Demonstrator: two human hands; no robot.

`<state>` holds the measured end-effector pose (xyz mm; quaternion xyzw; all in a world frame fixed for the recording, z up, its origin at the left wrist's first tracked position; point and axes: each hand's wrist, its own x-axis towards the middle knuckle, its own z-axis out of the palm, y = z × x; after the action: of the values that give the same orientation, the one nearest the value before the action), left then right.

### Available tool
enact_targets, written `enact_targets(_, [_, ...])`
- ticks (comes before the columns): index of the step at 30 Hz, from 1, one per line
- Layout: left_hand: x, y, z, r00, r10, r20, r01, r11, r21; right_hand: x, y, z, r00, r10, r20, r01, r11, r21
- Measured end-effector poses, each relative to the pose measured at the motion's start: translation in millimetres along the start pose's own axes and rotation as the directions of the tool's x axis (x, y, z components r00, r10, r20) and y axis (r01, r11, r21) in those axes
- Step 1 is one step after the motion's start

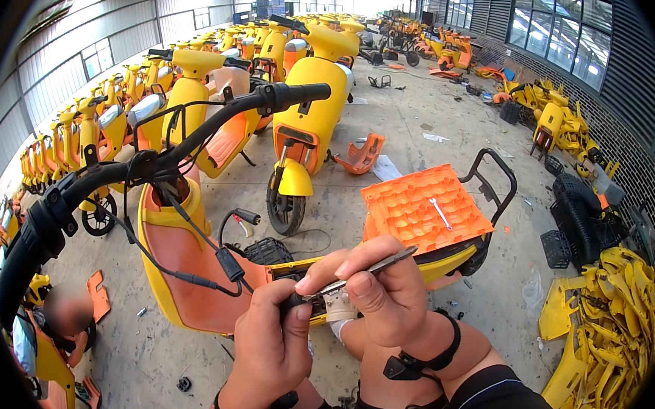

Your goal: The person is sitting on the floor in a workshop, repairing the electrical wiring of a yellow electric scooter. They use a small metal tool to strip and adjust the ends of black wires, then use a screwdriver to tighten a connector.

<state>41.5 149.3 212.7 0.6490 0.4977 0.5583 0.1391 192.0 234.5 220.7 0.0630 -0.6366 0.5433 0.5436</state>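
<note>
In front of my chest both hands are raised and meet at a slim dark metal tool [394, 261] with a tapered end. My right hand [391, 299] pinches it between thumb and fingers, its tip sticking out to the right. Closed fingers of my left hand [272, 341] grip a small black piece [295, 301] at the tool's other end; its kind is mostly hidden. Beyond the hands stands a partly stripped yellow and orange electric scooter [187, 264], with loose cables [229, 264] hanging from its handlebar [237, 108]. A wrench [440, 213] lies on an orange ribbed panel [395, 200] at its rear.
Rows of yellow scooters [310, 114] fill the hall's left and back. At the right lie a heap of yellow body panels [625, 328] and black baskets [582, 209]. Another person [70, 321] is low at the left. Small parts [184, 383] litter the concrete floor.
</note>
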Motion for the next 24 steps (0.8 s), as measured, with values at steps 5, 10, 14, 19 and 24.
enact_targets(5, [-1.7, 0.1, 0.9, 0.999, -0.014, -0.032, 0.014, 1.000, -0.011, 0.8, -0.6, 3.1, 1.000, -0.001, -0.001, 0.001, 1.000, 0.009])
enact_targets(10, [-2.0, 0.7, 0.6, 0.999, -0.024, -0.035, 0.024, 1.000, -0.017, 0.0, -0.5, 3.0, 1.000, -0.008, 0.004, 0.008, 1.000, -0.012])
enact_targets(14, [-2.2, 1.0, 0.4, 0.999, -0.033, -0.027, 0.032, 0.999, -0.021, 0.0, -0.4, 2.6, 1.000, -0.019, 0.003, 0.019, 1.000, -0.018])
enact_targets(19, [-1.7, 1.7, 2.2, 0.999, -0.007, -0.033, 0.007, 1.000, -0.029, 0.4, 0.5, 0.3, 0.998, -0.060, 0.028, 0.062, 0.997, -0.051])
enact_targets(24, [-1.3, -1.7, 3.3, 0.999, 0.040, -0.023, -0.040, 0.999, -0.034, -0.4, -1.8, 1.2, 0.997, -0.072, 0.021, 0.073, 0.996, -0.049])
